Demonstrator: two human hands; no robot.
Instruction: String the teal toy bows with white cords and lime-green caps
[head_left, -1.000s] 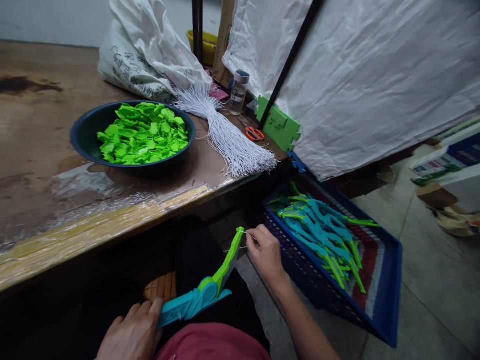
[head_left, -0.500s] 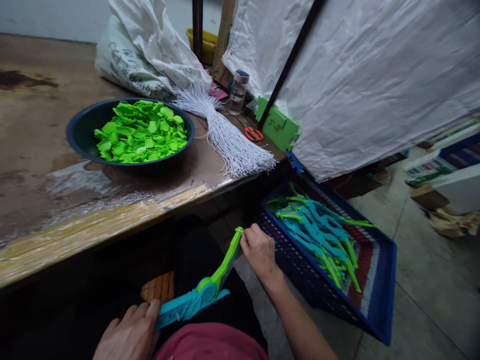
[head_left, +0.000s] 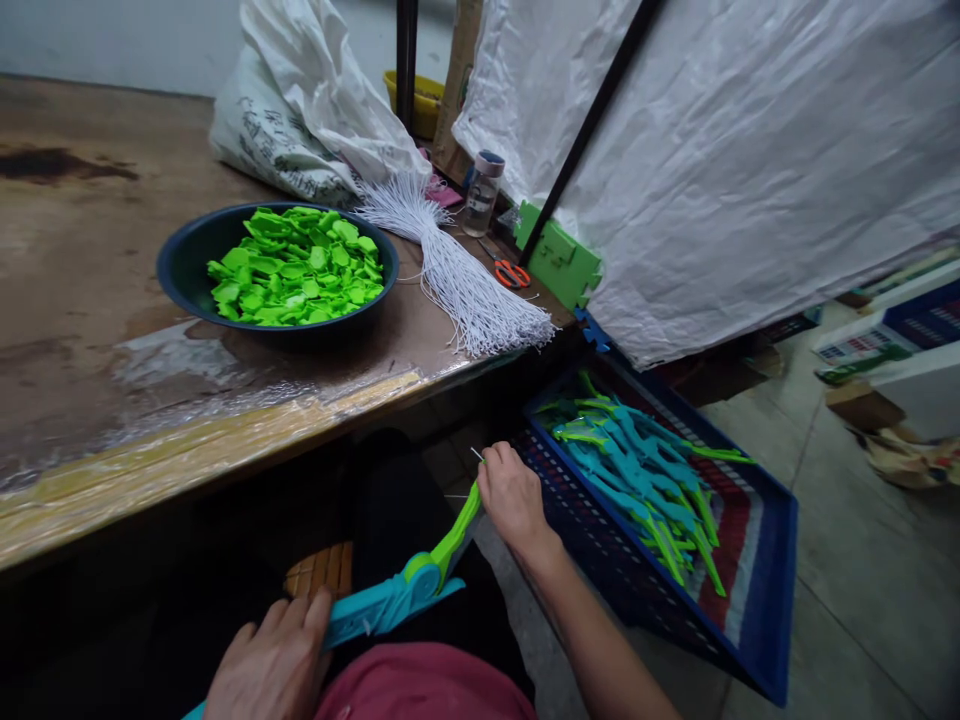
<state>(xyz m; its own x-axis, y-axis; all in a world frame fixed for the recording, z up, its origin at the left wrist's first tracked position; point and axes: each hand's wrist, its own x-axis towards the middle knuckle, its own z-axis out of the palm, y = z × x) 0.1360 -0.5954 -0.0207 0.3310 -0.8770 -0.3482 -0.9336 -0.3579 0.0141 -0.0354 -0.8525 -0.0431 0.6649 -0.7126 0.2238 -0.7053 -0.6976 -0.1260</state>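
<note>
A jointed plastic piece (head_left: 424, 578), blue on one side of a round hinge and bright green on the other, lies slanted across my lap. My left hand (head_left: 270, 650) is wrapped round its blue end; a bit of blue shows below that hand too. At the upper tip of the green arm (head_left: 461, 525), my right hand (head_left: 514, 495) is closed in a pinch on a thin white cord (head_left: 477, 454). The fingers cover the green tip, so how the cord runs there is hidden.
A dark bowl (head_left: 176, 265) of green plastic parts stands on the table (head_left: 67, 330), beside a bundle of white cords (head_left: 480, 290). Orange-handled scissors (head_left: 512, 274), a jar (head_left: 482, 195) and a sack (head_left: 277, 150) lie behind. To the right, a blue crate (head_left: 780, 600) holds several blue-green pieces.
My right hand has closed over the green tip, and a white cord end now sticks up from its fingers. The left hand keeps its grip. The view has shifted slightly.
</note>
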